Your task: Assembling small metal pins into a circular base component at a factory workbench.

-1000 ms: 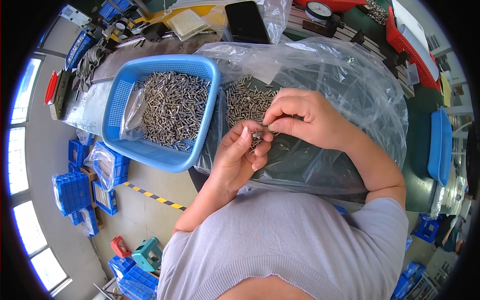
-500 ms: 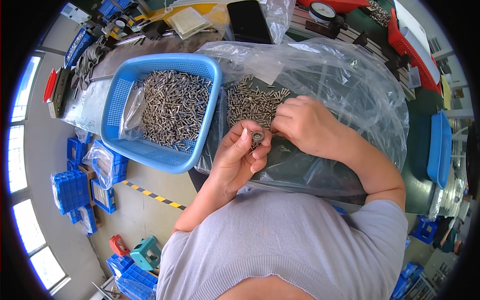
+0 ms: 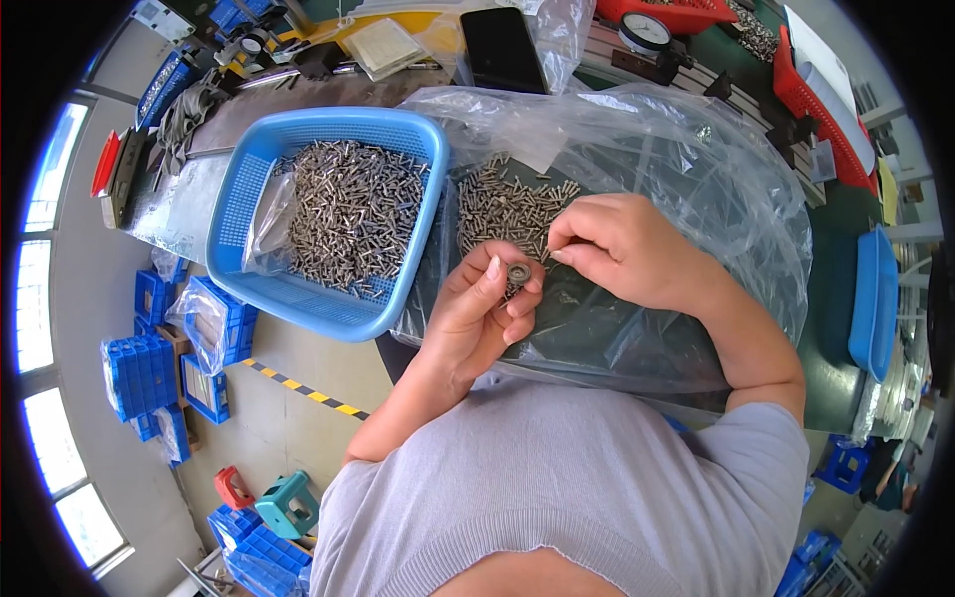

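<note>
Between the thumb and fingers of my left hand (image 3: pixel 468 313) is a small round metal ring (image 3: pixel 518 272) with a hole in its middle. Something small and dark shows just under it, too small to make out. My right hand (image 3: pixel 632 254) is closed in a pinch beside the ring, thumb and forefinger on what looks like a thin metal pin (image 3: pixel 545 256). Just beyond both hands, a loose heap of short metal pins (image 3: pixel 505 207) lies on clear plastic sheeting (image 3: pixel 686 199). To the left, a blue plastic basket (image 3: pixel 216 234) holds many more metal pins (image 3: pixel 353 214) and a clear bag (image 3: pixel 271 224).
A black phone (image 3: pixel 502 50) lies at the back, beside a pale packet (image 3: pixel 383 48). A dial gauge (image 3: pixel 645 33) stands at the back right, near a red basket (image 3: pixel 821 109). A blue tray (image 3: pixel 872 298) sits at the right edge. Blue crates (image 3: pixel 144 378) are stacked on the floor, left.
My right hand has lifted slightly off the heap's near edge, and its thumb and forefinger now show pinched on a thin pin. My left hand keeps the ring in nearly the same place.
</note>
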Motion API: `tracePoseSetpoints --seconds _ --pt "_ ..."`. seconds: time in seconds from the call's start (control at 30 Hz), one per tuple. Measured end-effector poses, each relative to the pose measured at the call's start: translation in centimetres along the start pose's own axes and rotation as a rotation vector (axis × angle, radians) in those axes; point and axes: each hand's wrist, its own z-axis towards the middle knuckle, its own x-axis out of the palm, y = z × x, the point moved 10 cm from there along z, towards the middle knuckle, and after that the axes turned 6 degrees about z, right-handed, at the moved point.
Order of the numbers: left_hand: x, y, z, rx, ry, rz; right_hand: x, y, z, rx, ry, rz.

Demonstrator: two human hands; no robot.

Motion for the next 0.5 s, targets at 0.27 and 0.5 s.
tracePoseSetpoints --seconds 0.27,0.5 --pt "0.1 0.2 0.1 -0.017 0.024 0.022 1.4 -0.4 0.2 0.05 -0.06 0.538" --pt "0.0 0.3 0.1 -0.03 -0.006 0.018 1.8 -0.4 0.3 0.052 -0.064 0.517"
